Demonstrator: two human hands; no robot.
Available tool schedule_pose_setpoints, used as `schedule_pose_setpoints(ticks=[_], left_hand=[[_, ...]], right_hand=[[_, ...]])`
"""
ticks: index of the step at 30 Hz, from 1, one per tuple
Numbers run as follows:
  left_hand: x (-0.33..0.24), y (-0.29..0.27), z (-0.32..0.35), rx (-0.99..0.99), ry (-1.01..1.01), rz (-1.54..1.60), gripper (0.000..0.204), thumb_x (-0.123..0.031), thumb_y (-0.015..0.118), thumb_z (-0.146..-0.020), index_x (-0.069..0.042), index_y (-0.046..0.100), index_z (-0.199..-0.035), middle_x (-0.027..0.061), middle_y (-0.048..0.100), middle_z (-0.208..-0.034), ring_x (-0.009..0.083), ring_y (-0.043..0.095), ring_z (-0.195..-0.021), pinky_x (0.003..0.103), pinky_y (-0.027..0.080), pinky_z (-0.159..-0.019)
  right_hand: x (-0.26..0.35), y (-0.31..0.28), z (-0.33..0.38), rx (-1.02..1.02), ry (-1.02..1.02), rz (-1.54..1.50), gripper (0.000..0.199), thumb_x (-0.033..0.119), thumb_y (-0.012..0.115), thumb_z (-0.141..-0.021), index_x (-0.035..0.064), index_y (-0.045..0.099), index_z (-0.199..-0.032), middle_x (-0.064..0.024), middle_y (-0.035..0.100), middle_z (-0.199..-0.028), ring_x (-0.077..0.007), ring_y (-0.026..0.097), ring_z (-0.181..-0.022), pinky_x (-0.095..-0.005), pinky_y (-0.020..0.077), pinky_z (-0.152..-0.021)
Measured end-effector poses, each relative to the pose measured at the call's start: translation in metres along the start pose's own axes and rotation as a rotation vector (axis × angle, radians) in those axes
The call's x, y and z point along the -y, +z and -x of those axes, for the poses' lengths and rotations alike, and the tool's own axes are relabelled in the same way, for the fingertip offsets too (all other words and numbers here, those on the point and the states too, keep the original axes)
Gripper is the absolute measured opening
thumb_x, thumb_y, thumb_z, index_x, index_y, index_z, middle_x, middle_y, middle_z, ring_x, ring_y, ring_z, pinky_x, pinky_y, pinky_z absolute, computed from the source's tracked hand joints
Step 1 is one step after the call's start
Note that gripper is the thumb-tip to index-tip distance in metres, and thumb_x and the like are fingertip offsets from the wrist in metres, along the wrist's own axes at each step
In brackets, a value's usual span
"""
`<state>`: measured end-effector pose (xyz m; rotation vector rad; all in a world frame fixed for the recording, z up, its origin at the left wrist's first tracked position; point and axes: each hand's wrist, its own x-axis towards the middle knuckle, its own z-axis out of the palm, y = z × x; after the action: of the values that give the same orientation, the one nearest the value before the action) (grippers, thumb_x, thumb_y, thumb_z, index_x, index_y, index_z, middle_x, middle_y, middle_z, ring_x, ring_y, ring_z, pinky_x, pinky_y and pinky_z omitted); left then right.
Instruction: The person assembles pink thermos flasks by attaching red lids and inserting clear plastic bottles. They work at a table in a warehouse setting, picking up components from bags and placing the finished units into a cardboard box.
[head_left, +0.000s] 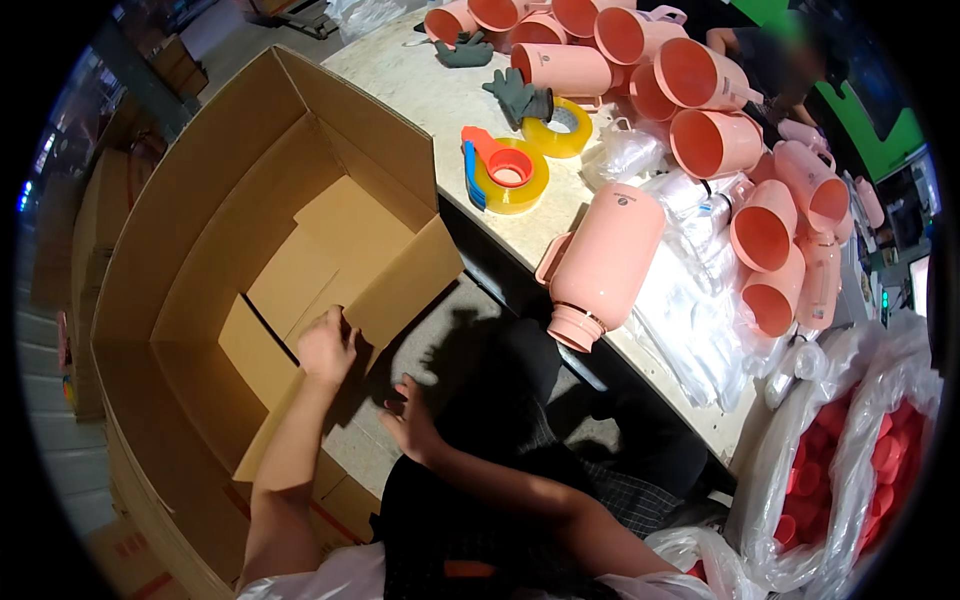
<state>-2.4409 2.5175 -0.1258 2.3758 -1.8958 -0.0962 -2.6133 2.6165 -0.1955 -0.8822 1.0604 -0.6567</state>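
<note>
A large open cardboard box (205,290) stands at the left, its flaps raised and its inside showing bare bottom flaps. My left hand (328,346) is closed on the upper edge of the box's near side flap; its fingertips are partly hidden. Between the box and my lap, my right hand (408,420) hovers with its fingers apart, holding nothing. To the right, a pink thermos jug (610,255) lies on the table, its neck toward me at the table's edge. Neither hand touches it.
The pale table (400,85) carries a tape dispenser (508,178), a yellow tape roll (557,128), grey gloves (515,97), plastic bags (685,330) and several pink jug bodies (700,75). Sacks of red caps (810,470) stand at the lower right. Another person (780,65) is across the table.
</note>
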Motion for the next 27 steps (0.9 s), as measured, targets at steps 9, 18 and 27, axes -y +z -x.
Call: schedule_pose_setpoints(ticks=[9,18,27], left_hand=[[-0.052,-0.007,0.017,-0.015,0.088,0.122,0.050,-0.027,0.084,-0.074,-0.005,0.060,-0.113,0.0114,0.067,-0.078,0.0328,0.067,-0.080,0.044,0.052,-0.077],[-0.155,-0.029,0.038,-0.254,0.556,0.484,0.051,-0.010,0.075,-0.078,-0.005,0.057,-0.126,0.0173,0.061,-0.126,0.0370,0.057,-0.119,0.046,0.045,-0.102],[-0.295,0.218,0.173,0.818,0.873,0.350,0.029,-0.016,0.063,-0.085,-0.002,0.067,-0.110,0.0141,0.071,-0.104,0.0280,0.068,-0.097,0.044,0.054,-0.086]], right_hand=[[0.114,-0.162,0.069,-0.714,-0.206,-0.431,0.066,0.017,0.071,-0.096,0.0017,0.031,-0.145,-0.0140,0.051,-0.133,-0.0244,0.058,-0.117,-0.0397,0.0529,-0.094],[0.171,-0.227,0.000,-0.506,-0.172,-0.725,0.047,0.037,0.070,-0.096,0.0002,0.056,-0.121,-0.0138,0.069,-0.101,-0.0209,0.071,-0.086,-0.0335,0.0634,-0.076],[0.152,-0.272,0.146,-0.281,-0.353,-0.682,0.079,0.050,0.068,-0.092,-0.0020,0.040,-0.143,-0.0248,0.062,-0.123,-0.0289,0.069,-0.097,-0.0340,0.0599,-0.077]])
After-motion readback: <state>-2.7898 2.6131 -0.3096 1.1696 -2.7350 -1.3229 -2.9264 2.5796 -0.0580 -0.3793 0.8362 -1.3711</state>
